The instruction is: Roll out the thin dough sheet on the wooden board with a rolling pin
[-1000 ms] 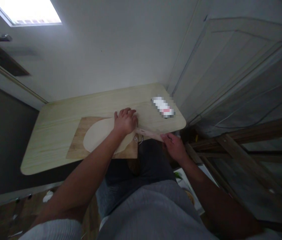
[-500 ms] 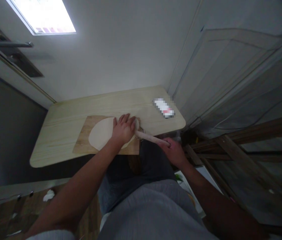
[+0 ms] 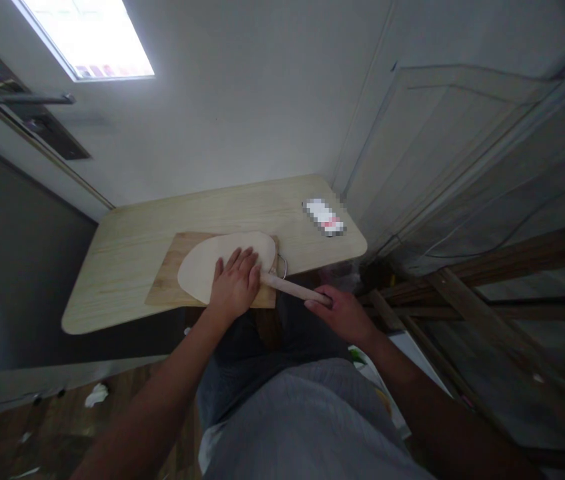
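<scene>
A thin oval sheet of dough [image 3: 199, 267] covers much of a wooden board [image 3: 165, 280]. My left hand [image 3: 236, 283] rests palm down over the dough's near part, fingers stretched out and slightly apart. Out from beside that palm slants a pale wooden rolling pin [image 3: 292, 288]; its far end is hidden under or behind the left hand. Wrapped around the pin's near right end, beyond the table edge, is my right hand [image 3: 345, 312].
The board lies on a light wood table [image 3: 127, 233] with rounded corners. A pixelated phone-like object [image 3: 325, 217] sits at the table's right. A metal ring [image 3: 283, 267] shows at the board's right edge. Behind stands a white door with a handle [image 3: 37, 99]; wooden beams [image 3: 492, 320] are at right.
My left hand has slid toward me and slightly left, uncovering the dough's far right part. The rolling pin and my right hand have shifted slightly left and nearer.
</scene>
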The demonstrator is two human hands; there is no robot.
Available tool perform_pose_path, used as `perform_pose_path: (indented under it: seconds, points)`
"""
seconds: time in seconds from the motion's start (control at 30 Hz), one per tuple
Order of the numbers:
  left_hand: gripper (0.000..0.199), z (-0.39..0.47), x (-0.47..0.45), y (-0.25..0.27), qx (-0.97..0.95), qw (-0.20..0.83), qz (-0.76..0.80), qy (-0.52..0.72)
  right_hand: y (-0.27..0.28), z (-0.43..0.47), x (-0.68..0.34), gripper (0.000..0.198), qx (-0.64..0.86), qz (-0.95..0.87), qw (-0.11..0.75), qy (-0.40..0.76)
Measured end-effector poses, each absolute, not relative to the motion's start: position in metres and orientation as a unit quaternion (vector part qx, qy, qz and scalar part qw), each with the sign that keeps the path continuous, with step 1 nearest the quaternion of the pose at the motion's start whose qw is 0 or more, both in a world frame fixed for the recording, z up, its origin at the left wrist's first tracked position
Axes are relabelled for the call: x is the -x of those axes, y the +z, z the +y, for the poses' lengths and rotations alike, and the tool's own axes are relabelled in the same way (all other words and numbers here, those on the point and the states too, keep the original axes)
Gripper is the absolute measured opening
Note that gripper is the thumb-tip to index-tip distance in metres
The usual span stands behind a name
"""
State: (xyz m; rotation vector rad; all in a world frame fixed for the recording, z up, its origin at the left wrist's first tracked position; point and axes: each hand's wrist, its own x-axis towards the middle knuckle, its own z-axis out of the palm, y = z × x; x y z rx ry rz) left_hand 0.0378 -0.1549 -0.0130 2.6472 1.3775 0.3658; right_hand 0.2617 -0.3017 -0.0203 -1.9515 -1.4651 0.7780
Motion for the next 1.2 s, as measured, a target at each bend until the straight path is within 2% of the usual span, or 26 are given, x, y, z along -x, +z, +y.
perform_pose_path:
  seconds: [0.17, 0.47, 0.7, 0.87, 1.2]
  points:
    - [0.048, -0.172, -0.023, -0.013, -0.870, 0.082, 0.466, 0.137, -0.009, -0.304, -0.261, 0.027, 0.692, -0.607, 0.229, 0.318]
    - [0.050, -0.179, -0.002, -0.021, -0.849, 0.045, 0.505, 0.153, -0.001, -0.301, -0.275, 0.030, 0.677, -0.601, 0.260, 0.337]
    - [0.050, -0.154, 0.025, -0.023, -0.887, 0.036, 0.446, 0.109, -0.007, -0.299, -0.286, 0.038, 0.716, -0.536, 0.310, 0.321]
    - [0.047, -0.131, 0.048, -0.025, -0.906, 0.037, 0.411, 0.097, -0.008, -0.300, -0.282, 0.037, 0.713, -0.546, 0.292, 0.328]
    - [0.046, -0.123, 0.068, -0.028, -0.877, 0.030, 0.465, 0.117, -0.013, -0.301, -0.279, 0.034, 0.716, -0.541, 0.287, 0.334]
